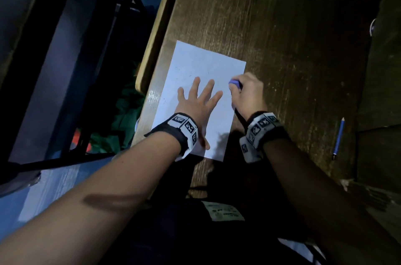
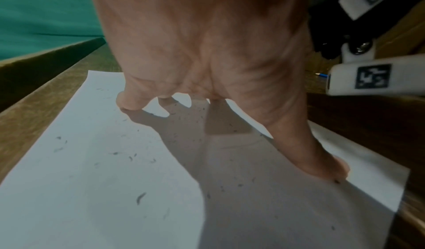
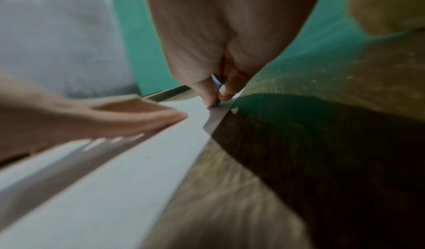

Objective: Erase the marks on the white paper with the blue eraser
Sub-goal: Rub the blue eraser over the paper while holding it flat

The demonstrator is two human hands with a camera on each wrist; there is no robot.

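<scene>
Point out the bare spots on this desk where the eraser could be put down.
Free: the wooden desk beyond the white paper, and the strip between the right hand and the blue pencil. Crowded: the paper itself, pressed flat by the left hand, with the right hand gripping the blue eraser at its right edge.

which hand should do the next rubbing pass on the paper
Right. The right hand already pinches the eraser at the paper's right edge, while the left hand lies flat with spread fingers, pinning the sheet steady.
</scene>
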